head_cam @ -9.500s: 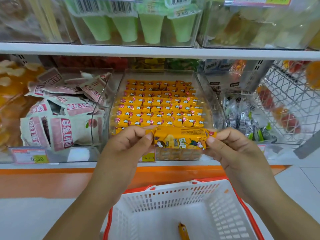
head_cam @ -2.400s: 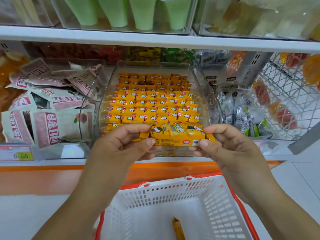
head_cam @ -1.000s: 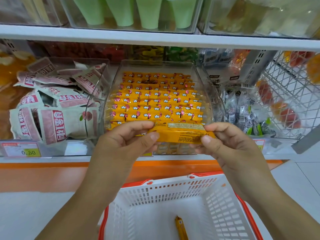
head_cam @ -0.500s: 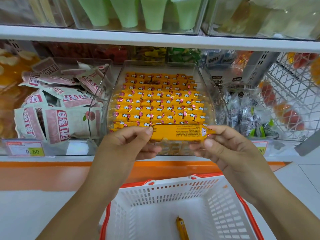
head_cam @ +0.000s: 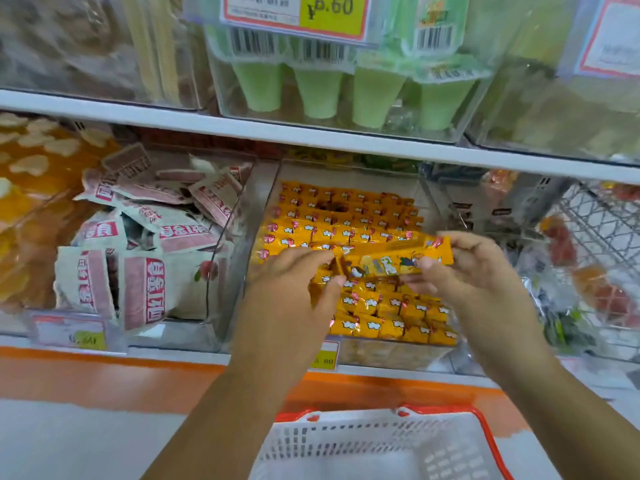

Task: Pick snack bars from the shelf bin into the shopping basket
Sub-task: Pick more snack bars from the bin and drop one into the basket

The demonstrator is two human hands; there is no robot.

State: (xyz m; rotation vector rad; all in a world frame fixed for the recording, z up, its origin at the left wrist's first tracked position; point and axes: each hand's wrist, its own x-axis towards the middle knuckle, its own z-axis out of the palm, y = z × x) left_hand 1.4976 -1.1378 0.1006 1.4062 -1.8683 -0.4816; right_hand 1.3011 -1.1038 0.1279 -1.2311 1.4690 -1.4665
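Shop shelving fills the view, w/ 1 white shelf board (head_cam: 311, 133) across it and 1 clear bin (head_cam: 247, 244) just under it as the ref point. In the bin sit yellow snack bars (head_cam: 346, 216), packed in tight rows. They are too many and too blurred for an exact count.

Over the bin's front half is 1 held bar (head_cam: 388, 265), same yellow wrapper, lying crosswise and tilted w/ its right end higher. 2 hands are on it:
- The left hand (head_cam: 294, 282) has its grip curled, thumb and fingertips pinching the bar's left end.
- The right hand (head_cam: 474, 268) has its grip closed on the right half, thumb across the printed face and fingers behind the top edge.

Below the bin and nearer the camera is 1 shopping basket (head_cam: 363, 441), white mesh w/ a red rim. Only its far part is in frame.

Left of the bin is a loose heap of pink-and-white pouches (head_cam: 152, 289), 6 or more, in 1 clear tub. Above the bin, past the shelf board, 4 pale green cups (head_cam: 318, 95) stand in a row, w/ 1 yellow price tag (head_cam: 329, 8) reading 6.60 over them. On the bin's front edge is 1 small price label (head_cam: 323, 356). Right of the bin is 1 wire rack (head_cam: 602, 220) holding blurred red and orange packs.
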